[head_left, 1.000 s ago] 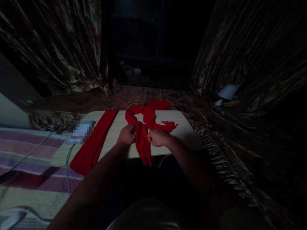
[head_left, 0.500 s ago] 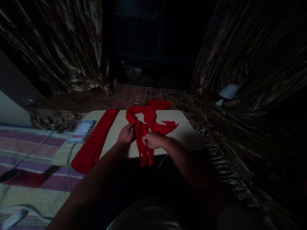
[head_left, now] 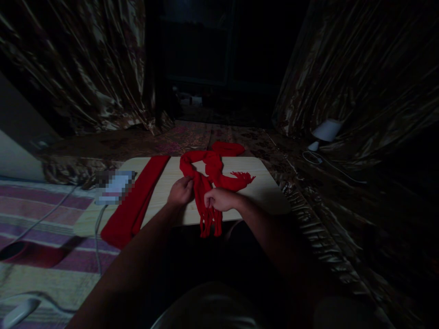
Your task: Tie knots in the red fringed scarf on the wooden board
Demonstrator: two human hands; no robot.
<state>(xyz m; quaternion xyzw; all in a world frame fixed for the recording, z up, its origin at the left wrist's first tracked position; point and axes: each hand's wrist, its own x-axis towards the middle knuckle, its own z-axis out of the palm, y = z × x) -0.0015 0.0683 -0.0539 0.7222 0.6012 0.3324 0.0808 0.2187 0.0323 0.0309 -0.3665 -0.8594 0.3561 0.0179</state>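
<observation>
A red fringed scarf (head_left: 200, 187) lies in a loop on a pale wooden board (head_left: 267, 192). One fringed end hangs over the board's near edge; the other points right. My left hand (head_left: 181, 191) is closed at the scarf's left edge, thumb and fingers pinched on the fabric. My right hand (head_left: 221, 199) is closed on the hanging part just above the fringe, with its fingers curled in. A folded red cloth (head_left: 137, 205) lies lengthwise along the board's left side. Another red bundle (head_left: 228, 148) rests past the far edge.
At left a pixelated rectangular object (head_left: 116, 187) lies by a cable. Farther left are a striped cover (head_left: 48, 219), a dark red round-ended object (head_left: 30, 253) and a white mouse-like object (head_left: 21, 312). A small lamp (head_left: 327, 130) is tilted at right. Curtains (head_left: 113, 68) hang behind.
The hanging fringed end has spread slightly to the right, its strands now further apart. My hands have hardly moved.
</observation>
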